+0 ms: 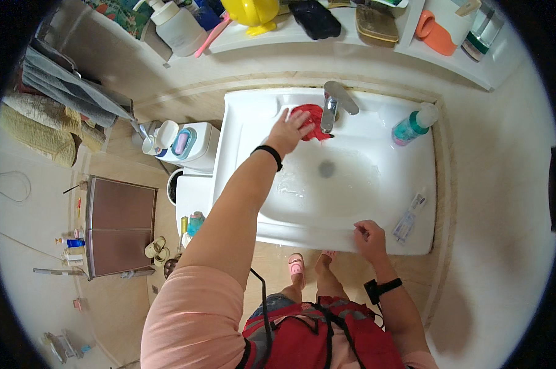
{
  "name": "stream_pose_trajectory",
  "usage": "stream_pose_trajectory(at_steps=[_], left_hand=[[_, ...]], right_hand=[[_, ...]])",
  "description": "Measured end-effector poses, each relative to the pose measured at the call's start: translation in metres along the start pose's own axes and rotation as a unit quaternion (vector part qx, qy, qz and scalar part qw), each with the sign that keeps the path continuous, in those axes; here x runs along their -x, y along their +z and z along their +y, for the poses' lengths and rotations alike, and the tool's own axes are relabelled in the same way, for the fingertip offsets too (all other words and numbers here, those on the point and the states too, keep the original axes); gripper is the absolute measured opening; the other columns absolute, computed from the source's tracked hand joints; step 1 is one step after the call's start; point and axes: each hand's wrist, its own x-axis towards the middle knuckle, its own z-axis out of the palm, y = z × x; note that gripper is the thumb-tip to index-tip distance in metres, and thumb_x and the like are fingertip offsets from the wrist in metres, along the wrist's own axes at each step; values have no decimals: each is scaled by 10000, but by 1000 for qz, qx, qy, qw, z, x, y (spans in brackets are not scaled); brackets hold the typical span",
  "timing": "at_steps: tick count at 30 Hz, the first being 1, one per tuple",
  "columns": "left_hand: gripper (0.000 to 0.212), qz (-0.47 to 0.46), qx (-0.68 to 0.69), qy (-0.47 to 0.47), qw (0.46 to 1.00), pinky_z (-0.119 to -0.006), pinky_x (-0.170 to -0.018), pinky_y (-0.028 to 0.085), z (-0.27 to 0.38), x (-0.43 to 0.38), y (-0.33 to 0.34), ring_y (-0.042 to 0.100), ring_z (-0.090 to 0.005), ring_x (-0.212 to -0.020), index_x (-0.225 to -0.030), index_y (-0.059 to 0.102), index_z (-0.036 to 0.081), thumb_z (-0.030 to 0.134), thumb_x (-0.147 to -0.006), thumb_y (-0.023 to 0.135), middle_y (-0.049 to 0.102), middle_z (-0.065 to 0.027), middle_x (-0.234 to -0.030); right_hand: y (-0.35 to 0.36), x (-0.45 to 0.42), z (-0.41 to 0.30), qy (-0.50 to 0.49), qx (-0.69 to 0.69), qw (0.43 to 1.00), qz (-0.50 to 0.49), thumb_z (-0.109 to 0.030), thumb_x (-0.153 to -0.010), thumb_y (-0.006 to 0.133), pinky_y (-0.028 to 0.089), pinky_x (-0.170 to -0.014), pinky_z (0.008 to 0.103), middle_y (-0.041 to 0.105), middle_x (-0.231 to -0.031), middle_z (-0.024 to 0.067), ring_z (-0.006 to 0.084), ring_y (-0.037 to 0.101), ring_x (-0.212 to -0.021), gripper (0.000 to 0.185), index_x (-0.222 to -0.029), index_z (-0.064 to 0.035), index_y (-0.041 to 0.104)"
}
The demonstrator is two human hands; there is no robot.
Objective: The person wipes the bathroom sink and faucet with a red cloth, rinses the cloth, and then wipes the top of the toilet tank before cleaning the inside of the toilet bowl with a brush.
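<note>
My left hand (288,133) reaches over the back left of the white washbasin (241,152), fingers spread. Its fingertips lie over a bunched red cloth (311,110), which looks wet; whether they press on it cannot be told. Just right of the cloth stands the chrome faucet (329,113). My right hand (371,237) is at the basin's front rim, its fingers loosely curled with nothing visible in them. A little cloudy water (301,184) covers the bowl around the dark drain (327,169).
A teal pump bottle (409,127) stands on the basin's right ledge, with a squeezed tube (408,219) nearer me. Above the faucet, a white shelf (264,44) holds a yellow figure (255,11) and a brush (377,23). Left of the basin is a toilet (192,184).
</note>
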Motion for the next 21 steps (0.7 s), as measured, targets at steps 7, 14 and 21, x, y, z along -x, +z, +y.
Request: stream_pose_trajectory(at_steps=[7,14,21], left_hand=[[626,-150,-31,-188,970,-510,-1151,149,-77,67,16,204,-244,-1438,-1350,509,166,467,-809,604,251,-67,-1552],[519,-125,24,-131,983,-492,-1116,233,-82,160,23,264,-278,-1402,-1230,600,141,405,-789,662,346,-94,-1496],[491,-52,126,-81,987,-476,-1075,302,-15,264,23,400,-324,-1269,-1224,614,136,475,-885,507,470,-140,-1365]], right_hand=[[0,2,6,-7,3,1000,-3,-110,-802,633,519,-659,330,650,-842,131,245,633,-712,162,-921,-2,652],[0,2,7,-10,-35,999,9,-79,-819,633,501,-651,287,660,-864,114,184,613,-701,153,-940,12,657],[1,1,17,30,-55,998,7,-58,-825,642,494,-664,279,668,-846,98,148,603,-711,151,-961,2,665]])
